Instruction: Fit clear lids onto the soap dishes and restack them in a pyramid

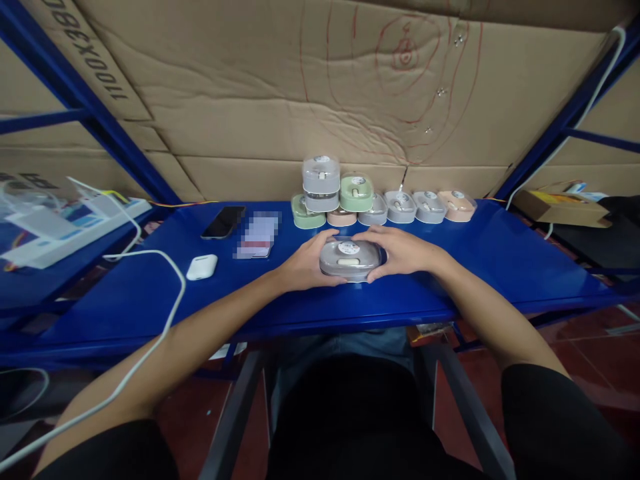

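Note:
Between my two hands is a small grey oval box (350, 260) with a clear lid, a round sticker and a pale clasp on its front. My left hand (307, 262) wraps its left end, and my right hand (400, 251) grips the right end. It is low over the blue table, near the front edge; whether its base touches the top I cannot tell. Behind it stand several similar boxes in a row, among them a green one (309, 212) and a peach one (457, 206). A grey box (321, 180) and a green box (357, 192) sit on top of others.
Left of my hands lie a dark phone (223, 222), a second phone with a blurred screen (257, 235) and a white earphone case (202, 267). A white cable (173, 313) crosses my left arm. Cardboard (225, 80) backs the blue table (510, 260). Power strips (75, 233) lie far left.

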Available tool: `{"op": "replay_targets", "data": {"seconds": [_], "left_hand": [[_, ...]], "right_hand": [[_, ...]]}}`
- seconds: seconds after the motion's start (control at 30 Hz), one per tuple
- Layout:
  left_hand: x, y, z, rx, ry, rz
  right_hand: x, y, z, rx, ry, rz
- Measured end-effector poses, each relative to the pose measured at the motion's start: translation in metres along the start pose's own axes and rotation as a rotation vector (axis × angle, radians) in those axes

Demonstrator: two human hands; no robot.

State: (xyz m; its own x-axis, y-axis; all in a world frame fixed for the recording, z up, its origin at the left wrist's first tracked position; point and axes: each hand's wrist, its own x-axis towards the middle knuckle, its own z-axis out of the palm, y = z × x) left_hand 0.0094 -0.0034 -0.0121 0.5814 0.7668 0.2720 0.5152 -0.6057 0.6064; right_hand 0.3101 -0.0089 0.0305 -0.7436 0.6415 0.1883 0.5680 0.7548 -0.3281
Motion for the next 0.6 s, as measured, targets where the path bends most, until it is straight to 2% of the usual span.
{"op": "replay_targets", "data": {"seconds": [0.37,0.6], "left_hand": [[0.0013,-0.0074,-0.0013,0.029,0.002,-0.014],[0.0022,-0.0100,-0.0043,0.050,0.024,0.031]], "right_hand": [[0.0009,0.0032,0.0035,0.018,0.008,-0.006],[-0.0002,0.0024,0.0035,0.003,0.022,-0.017]]}}
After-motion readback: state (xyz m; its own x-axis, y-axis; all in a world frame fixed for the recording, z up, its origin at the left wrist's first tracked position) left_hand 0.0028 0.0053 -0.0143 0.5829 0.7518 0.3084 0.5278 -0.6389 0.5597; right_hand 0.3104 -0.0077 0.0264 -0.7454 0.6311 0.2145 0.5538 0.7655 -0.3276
